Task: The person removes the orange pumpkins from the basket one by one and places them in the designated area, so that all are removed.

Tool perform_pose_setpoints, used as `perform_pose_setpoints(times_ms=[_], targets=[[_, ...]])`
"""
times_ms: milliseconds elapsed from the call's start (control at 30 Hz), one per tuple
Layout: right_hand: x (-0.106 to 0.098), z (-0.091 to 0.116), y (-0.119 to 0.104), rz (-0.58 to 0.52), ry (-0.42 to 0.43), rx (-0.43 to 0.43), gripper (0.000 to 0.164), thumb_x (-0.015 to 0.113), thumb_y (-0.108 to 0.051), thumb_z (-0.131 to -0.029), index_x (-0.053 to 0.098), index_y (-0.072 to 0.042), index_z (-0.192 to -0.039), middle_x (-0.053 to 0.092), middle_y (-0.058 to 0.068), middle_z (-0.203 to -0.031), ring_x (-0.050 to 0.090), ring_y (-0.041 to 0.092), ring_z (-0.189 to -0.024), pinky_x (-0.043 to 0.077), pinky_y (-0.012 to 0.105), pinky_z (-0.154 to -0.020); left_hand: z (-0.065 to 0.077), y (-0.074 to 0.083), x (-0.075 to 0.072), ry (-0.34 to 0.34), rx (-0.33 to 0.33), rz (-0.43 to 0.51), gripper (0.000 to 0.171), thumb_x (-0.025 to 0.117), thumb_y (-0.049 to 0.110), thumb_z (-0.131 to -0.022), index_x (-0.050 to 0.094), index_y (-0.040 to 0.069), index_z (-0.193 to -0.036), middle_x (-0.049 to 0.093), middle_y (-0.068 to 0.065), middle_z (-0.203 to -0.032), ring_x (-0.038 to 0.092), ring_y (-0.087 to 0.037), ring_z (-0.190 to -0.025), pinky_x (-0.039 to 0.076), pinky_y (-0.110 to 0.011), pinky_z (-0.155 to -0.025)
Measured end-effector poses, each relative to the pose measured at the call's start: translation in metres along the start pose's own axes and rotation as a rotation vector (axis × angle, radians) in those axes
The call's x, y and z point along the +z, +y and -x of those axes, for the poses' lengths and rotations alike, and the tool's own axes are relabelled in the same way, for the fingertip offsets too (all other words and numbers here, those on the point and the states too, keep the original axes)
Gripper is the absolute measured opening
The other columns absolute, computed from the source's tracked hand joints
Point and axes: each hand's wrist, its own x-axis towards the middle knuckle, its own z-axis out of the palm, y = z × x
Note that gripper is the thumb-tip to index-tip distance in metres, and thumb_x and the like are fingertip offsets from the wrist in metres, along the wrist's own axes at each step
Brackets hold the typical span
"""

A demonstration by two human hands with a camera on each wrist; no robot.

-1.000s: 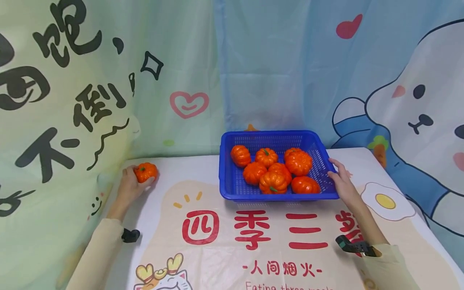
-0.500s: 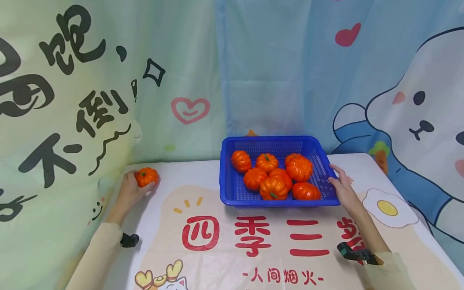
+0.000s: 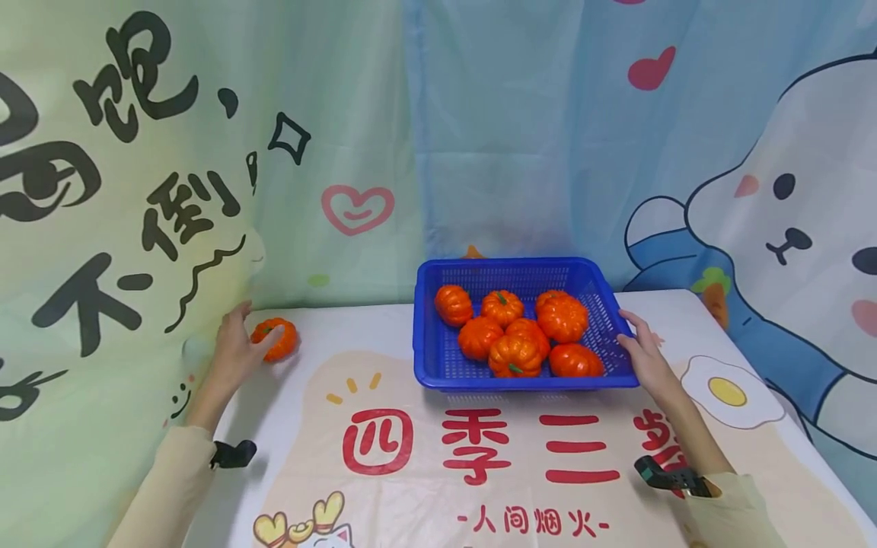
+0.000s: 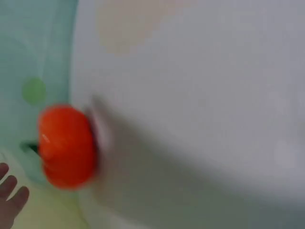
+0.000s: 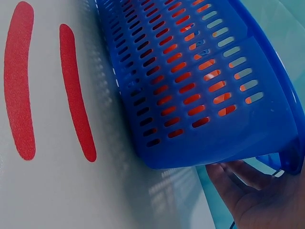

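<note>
Pumpkin [image 3: 285, 347] sits on the table [image 3: 349, 327], just right of the left hand [image 3: 236, 348], whose relaxed fingers hold nothing; moving that hand gently should avoid rolling it. The right hand [image 3: 648, 354] grips the basket [image 3: 438, 380].

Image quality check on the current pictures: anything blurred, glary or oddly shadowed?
Head view: bright, fairly even light, small glints on the pumpkins in the blue basket; left wrist view: the lone pumpkin is blurred, and a broad soft shadow crosses the tabletop; right wrist view: dimmer, the blue basket fairly sharp, with a speckled shadow beside it.
</note>
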Motion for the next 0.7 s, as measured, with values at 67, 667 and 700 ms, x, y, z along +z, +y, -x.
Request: perform_pose_setpoints(times_ms=[67, 667, 700], targets=[[0.000, 0.000, 0.000, -0.002, -0.003, -0.002, 0.061, 0.022, -0.038, -0.105, -0.006, -0.021, -0.157, 0.004, 0.031, -0.158, 0.022, 0.058, -0.137, 0.027, 0.074, -0.103, 0.001, 0.013, 0.002, 0.022, 0.036, 0.040, 0.075, 0.067, 0.029, -0.091, 0.029, -0.006, -0.145, 0.041, -0.032, -0.141, 0.039, -0.048, -0.129, 0.034, -0.062, -0.107], [0.001, 0.001, 0.001, 0.006, -0.004, 0.012, 0.061, 0.022, -0.040, -0.105, -0.006, -0.023, -0.156, 0.006, 0.032, -0.158, 0.023, 0.058, -0.136, 0.029, 0.074, -0.103, 0.034, 0.110, 0.040, -0.254, 0.257, 0.185, 0.071, 0.071, 0.027, -0.088, 0.035, 0.005, -0.145, 0.048, -0.017, -0.142, 0.047, -0.035, -0.129, 0.044, -0.054, -0.106], [0.001, 0.000, 0.001, 0.006, -0.002, 0.011, 0.061, 0.021, -0.040, -0.105, -0.006, -0.024, -0.156, 0.005, 0.031, -0.158, 0.023, 0.058, -0.136, 0.029, 0.074, -0.103, 0.035, 0.114, 0.041, -0.261, 0.264, 0.190, 0.070, 0.071, 0.027, -0.088, 0.036, 0.005, -0.145, 0.048, -0.016, -0.142, 0.047, -0.035, -0.129, 0.044, -0.054, -0.106]])
